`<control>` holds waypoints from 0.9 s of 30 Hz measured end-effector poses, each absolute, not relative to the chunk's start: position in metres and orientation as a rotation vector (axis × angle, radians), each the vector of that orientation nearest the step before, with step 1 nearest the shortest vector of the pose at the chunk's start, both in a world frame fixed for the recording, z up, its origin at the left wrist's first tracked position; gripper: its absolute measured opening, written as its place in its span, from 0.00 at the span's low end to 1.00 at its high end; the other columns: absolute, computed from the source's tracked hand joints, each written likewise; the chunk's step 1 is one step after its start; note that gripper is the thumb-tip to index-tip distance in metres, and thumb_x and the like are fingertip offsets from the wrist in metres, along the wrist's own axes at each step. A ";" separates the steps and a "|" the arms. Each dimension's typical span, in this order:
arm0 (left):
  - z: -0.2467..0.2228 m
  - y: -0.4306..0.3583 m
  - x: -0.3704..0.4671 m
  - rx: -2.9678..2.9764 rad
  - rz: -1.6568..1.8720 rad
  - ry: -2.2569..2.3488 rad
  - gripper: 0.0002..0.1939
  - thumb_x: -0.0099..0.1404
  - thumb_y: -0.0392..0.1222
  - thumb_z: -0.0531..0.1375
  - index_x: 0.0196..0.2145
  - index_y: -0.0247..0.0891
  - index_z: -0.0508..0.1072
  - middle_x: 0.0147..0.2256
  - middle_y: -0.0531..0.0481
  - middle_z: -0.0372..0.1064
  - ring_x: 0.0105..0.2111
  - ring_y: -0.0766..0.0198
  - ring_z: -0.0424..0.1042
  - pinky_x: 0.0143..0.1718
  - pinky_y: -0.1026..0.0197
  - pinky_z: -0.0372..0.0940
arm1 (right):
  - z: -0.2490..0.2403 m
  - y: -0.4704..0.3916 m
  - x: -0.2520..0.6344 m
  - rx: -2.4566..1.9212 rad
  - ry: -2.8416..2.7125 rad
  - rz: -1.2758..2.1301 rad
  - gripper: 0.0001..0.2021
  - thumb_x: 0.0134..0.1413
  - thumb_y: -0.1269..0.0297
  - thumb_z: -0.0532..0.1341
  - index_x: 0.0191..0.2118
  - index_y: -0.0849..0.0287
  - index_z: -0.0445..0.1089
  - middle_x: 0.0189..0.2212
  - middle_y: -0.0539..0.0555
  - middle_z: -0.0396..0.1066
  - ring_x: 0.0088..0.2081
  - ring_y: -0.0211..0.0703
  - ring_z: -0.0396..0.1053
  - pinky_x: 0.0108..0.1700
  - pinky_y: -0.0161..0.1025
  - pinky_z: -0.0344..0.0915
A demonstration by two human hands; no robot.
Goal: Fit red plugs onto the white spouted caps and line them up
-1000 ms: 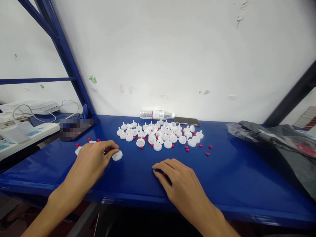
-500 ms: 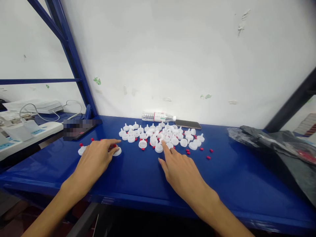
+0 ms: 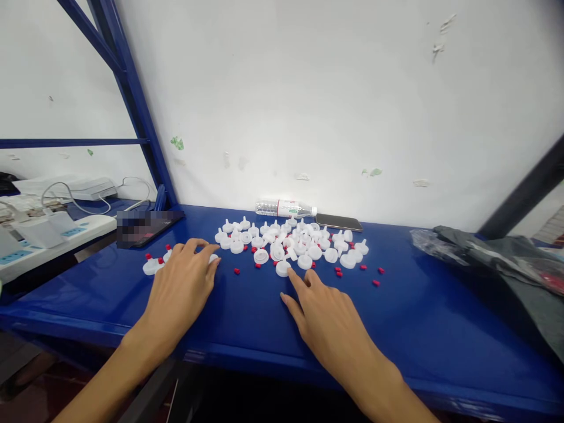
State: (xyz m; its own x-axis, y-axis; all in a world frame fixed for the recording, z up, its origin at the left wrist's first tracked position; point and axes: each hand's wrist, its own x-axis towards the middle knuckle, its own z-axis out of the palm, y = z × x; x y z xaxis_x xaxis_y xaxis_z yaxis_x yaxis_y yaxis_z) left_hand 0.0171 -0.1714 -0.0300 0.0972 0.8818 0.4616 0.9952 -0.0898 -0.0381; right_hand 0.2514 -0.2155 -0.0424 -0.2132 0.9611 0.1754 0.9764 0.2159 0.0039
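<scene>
Nearest the front edge of the blue desk point(image 3: 247, 329), two bare hands are laid palm down. The right hand point(image 3: 328, 320) is spread loosely, nothing being gripped; its forefinger is stretched forward, and the tip is set against, or just short of, a white cap point(image 3: 282, 268) lying at the near fringe of the heap. Which of the two it is cannot be told. The left hand point(image 3: 183, 288) is flattened with its fingers point(image 3: 207, 258) released and slightly parted; a white cap point(image 3: 213, 258) is partly covered by the fingertips, and nothing is seen to be clasped.

Just to the left of that hand, a few white caps with red plugs point(image 3: 152, 265) are grouped toward the left edge of the desk. A lone red plug point(image 3: 237, 271) is left on the bare surface between the two hands.

Farther back, around the middle of the desk, the heap of white caps point(image 3: 293, 247) is spread: round, shallow discs, many with a short spout standing up, several lying tilted. Small red plugs point(image 3: 338, 271) are scattered among them and to their right.

At the back edge, against the wall, a clear bottle point(image 3: 285, 208) is laid on its side, with a dark phone point(image 3: 338, 222) just beside it. A dark plastic bag point(image 3: 493, 252) is heaped toward the right edge.
</scene>
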 end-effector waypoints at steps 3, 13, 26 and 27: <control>-0.029 -0.165 0.007 -2.189 -0.570 -1.886 0.19 0.75 0.47 0.52 0.51 0.39 0.78 0.49 0.41 0.75 0.45 0.45 0.75 0.40 0.49 0.69 | -0.045 -0.223 0.256 -1.822 -2.329 -0.189 0.19 0.71 0.59 0.56 0.63 0.52 0.68 0.43 0.56 0.75 0.30 0.48 0.79 0.25 0.40 0.67; -0.049 -0.147 0.024 -2.582 -0.572 -1.636 0.17 0.74 0.43 0.52 0.43 0.39 0.81 0.46 0.44 0.77 0.44 0.52 0.77 0.44 0.54 0.68 | -0.057 -0.217 0.253 -1.768 -2.263 -0.236 0.22 0.72 0.55 0.55 0.66 0.55 0.64 0.46 0.58 0.74 0.31 0.46 0.79 0.26 0.39 0.69; -0.010 -0.141 -0.028 -2.319 -0.731 -1.660 0.20 0.71 0.45 0.51 0.46 0.39 0.81 0.46 0.42 0.80 0.45 0.48 0.76 0.45 0.52 0.66 | -0.064 -0.220 0.256 -1.697 -2.208 -0.274 0.18 0.71 0.59 0.56 0.61 0.54 0.69 0.43 0.55 0.74 0.30 0.44 0.78 0.24 0.37 0.66; -0.011 -0.140 -0.028 -2.328 -0.703 -1.667 0.20 0.70 0.45 0.51 0.46 0.40 0.82 0.45 0.43 0.80 0.45 0.48 0.75 0.43 0.52 0.66 | -0.064 -0.220 0.256 -1.696 -2.206 -0.269 0.17 0.71 0.59 0.56 0.61 0.54 0.69 0.43 0.55 0.74 0.30 0.44 0.78 0.24 0.37 0.66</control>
State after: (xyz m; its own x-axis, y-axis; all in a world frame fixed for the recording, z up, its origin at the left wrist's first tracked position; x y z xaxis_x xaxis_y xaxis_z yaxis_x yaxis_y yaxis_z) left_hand -0.0284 -0.1398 -0.0115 0.2538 0.8389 0.4816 0.9303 -0.3481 0.1160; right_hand 0.2561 -0.2198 -0.0640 -0.2263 0.8965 0.3810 0.9617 0.2677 -0.0587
